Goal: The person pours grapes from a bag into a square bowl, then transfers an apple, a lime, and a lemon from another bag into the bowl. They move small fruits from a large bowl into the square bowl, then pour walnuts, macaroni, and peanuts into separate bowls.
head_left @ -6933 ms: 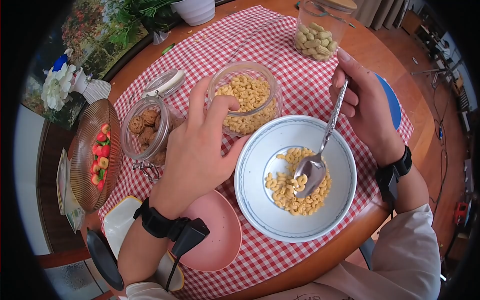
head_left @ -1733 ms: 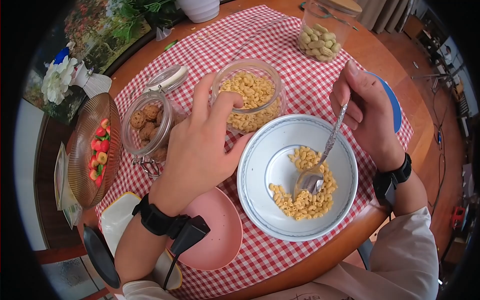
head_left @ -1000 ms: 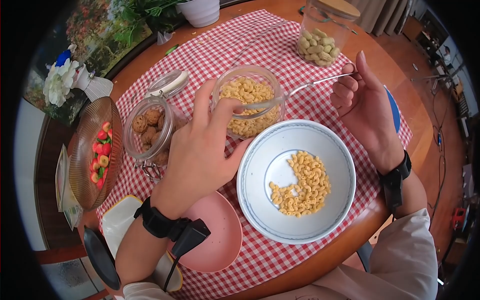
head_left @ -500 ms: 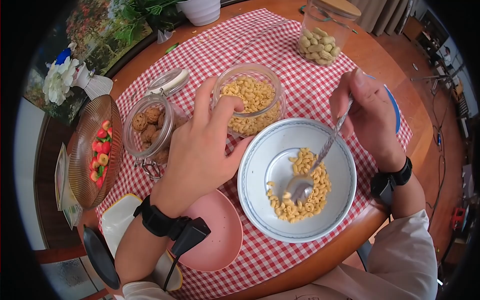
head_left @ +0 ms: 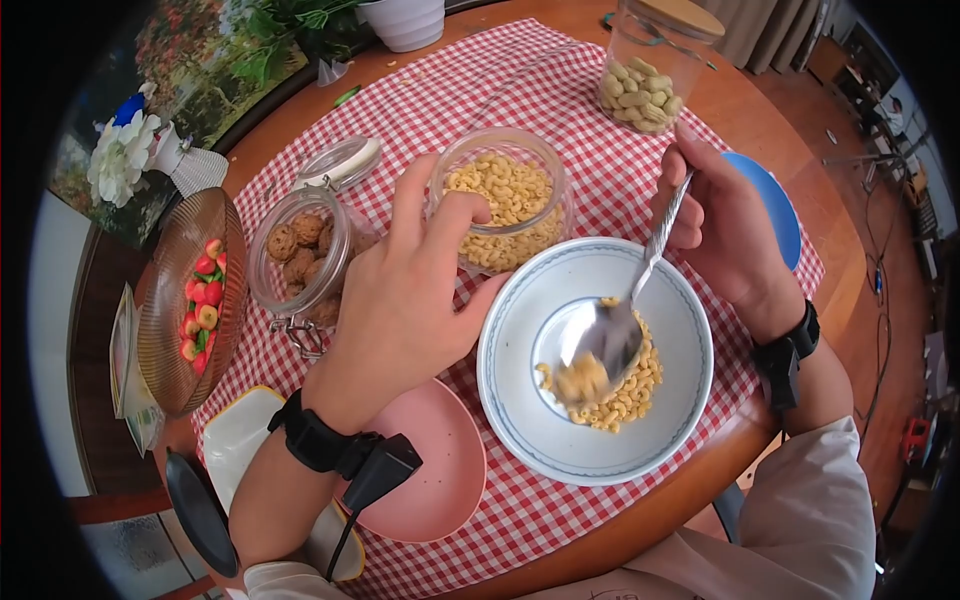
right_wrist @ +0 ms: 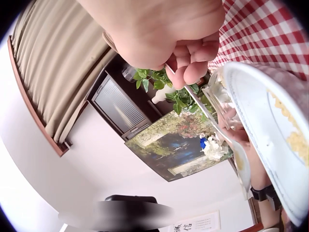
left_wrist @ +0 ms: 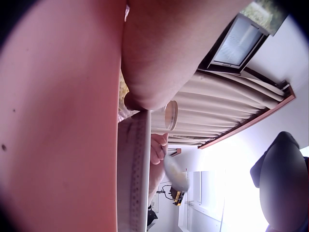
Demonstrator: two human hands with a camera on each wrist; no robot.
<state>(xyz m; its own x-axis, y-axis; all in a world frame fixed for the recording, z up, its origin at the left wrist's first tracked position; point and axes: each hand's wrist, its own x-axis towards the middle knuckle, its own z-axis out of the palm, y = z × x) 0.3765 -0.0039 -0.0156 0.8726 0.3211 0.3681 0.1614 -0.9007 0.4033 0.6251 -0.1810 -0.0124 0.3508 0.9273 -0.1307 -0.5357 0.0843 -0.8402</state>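
In the head view, my right hand pinches the handle of a metal spoon. The spoon's bowl end is over a white bowl with a blue-lined rim. Blurred macaroni shows at the spoon's tip, above more macaroni in the bowl. My left hand holds an open glass jar of macaroni, one finger bent over its rim; its thumb is right at the bowl's rim. The right wrist view shows the spoon between thumb and fingertips, tipped down beside the bowl.
An open clip jar of walnuts stands left of the left hand. A pink plate and a white dish lie under the left forearm. A lidded peanut jar stands behind the right hand, near a blue plate.
The spoon came up from the bowl, went down into the macaroni again, and is now raised a little with blurred macaroni at its tip. The left hand stays at the jar.
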